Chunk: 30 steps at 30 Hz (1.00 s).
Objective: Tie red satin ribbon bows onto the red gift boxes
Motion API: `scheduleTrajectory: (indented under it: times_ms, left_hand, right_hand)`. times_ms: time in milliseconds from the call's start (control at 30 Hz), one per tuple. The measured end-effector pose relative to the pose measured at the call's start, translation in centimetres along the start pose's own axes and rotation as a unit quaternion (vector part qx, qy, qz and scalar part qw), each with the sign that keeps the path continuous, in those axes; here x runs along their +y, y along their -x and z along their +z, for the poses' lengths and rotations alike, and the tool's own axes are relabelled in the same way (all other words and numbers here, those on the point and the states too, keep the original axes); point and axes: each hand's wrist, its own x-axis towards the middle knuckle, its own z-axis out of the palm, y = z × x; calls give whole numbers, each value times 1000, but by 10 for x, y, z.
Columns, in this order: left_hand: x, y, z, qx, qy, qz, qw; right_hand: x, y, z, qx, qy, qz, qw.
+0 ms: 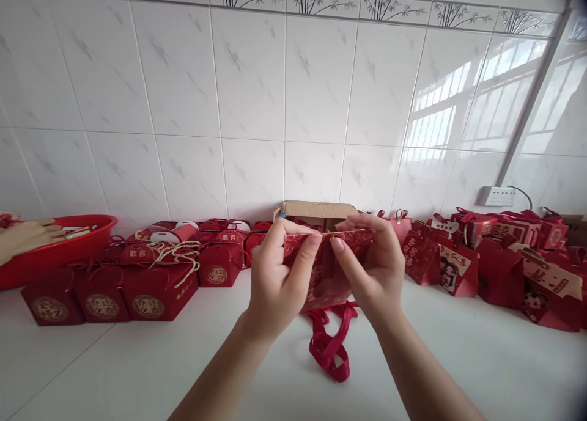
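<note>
My left hand (279, 274) and my right hand (373, 268) both pinch the top edge of a small red paper gift bag (326, 268), held upright just above the white counter (137, 366) at the centre. Thumbs and forefingers press the bag's rim from both sides. A red ribbon (329, 346) hangs from the bag and lies looped on the counter below my hands.
Red gift boxes with gold emblems (147, 289) stand in rows at the left. More red bags (499, 268) crowd the right. A cardboard box (316, 212) sits against the tiled wall. Another person's hand (27, 234) rests in a red basin (59, 250) at far left.
</note>
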Motion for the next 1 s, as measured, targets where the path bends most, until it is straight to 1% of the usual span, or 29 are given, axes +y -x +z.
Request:
scheduleTrajectory:
  times_ms: [67,133,167,200,300,433,567,633,733,800,867,933,1000]
  left_hand:
    - [1,-1,-2,-53,47,-29,997]
    - [3,-2,-4,-115,80,-58,988]
    - [3,-2,-5,-133,86,-67,985]
    - [3,-3,-6,-138,85,-72,984]
    - [2,-3,-5,-115,74,-69,988]
    - [-1,-1,-2,-89,66,-65,992]
    - [-2,-1,-3,-81,70,-74,991]
    - [-2,-1,-3,-82,70,-76,991]
    - [-2,-1,-3,-74,72,-62,993]
    - [-1,-1,-2,-58,74,-53,994]
    - [0,-1,-1,-51,79,-52,994]
    - [1,-2,-2,-63,81,-54,993]
    - [1,-2,-4,-94,64,-64,991]
  right_hand:
    - [-1,-2,-3,18,33,-28,999]
    - [-2,-4,-5,26,45,-55,997]
    - [-3,-5,-6,24,42,-60,997]
    - [-3,-6,-6,18,37,-58,997]
    - [-4,-6,-6,-7,21,-42,999]
    - [-4,-5,-5,-24,14,-30,999]
    - [-2,-6,-5,-36,18,-29,999]
    - [-1,-6,-5,-21,3,-17,1000]
    - [0,-5,-4,3,-47,35,998]
    - [0,-4,-3,-5,-58,77,995]
    - [0,-2,-2,-8,-42,107,993]
    - [-1,-2,-1,9,-20,111,994]
    - [-2,-2,-1,42,1,91,995]
